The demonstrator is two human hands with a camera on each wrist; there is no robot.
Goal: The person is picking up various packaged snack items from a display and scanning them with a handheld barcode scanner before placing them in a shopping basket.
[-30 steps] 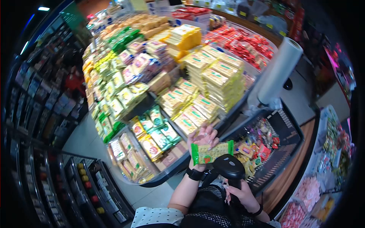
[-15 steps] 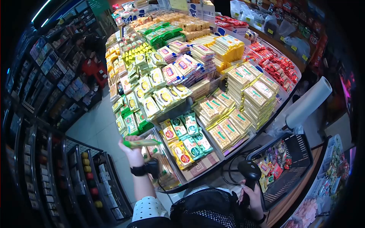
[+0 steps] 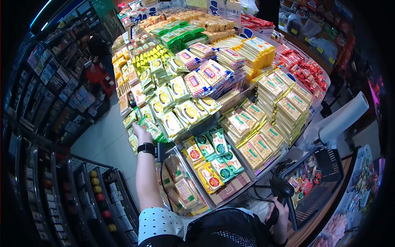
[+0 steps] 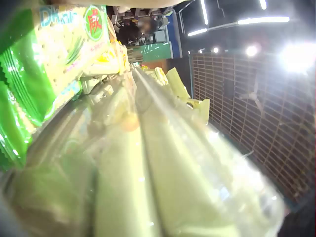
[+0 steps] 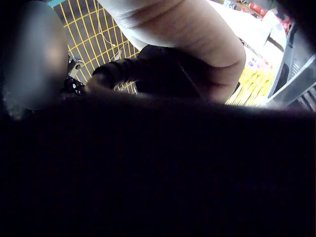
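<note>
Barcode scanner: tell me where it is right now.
Head view, low on the right: the black barcode scanner is held in the right grip, just left of the black basket and below the front edge of the snack display.

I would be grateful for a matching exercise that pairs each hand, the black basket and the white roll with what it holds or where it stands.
Things:
1. left hand
2. right hand
3. black basket
4. white roll

States or places:
A. contains small wrapped snacks
B. grips the black scanner
C. slants upward just beyond the black basket
D. holds a green packet

Pairs: 1-D, 2-B, 3-A, 4-C.
</note>
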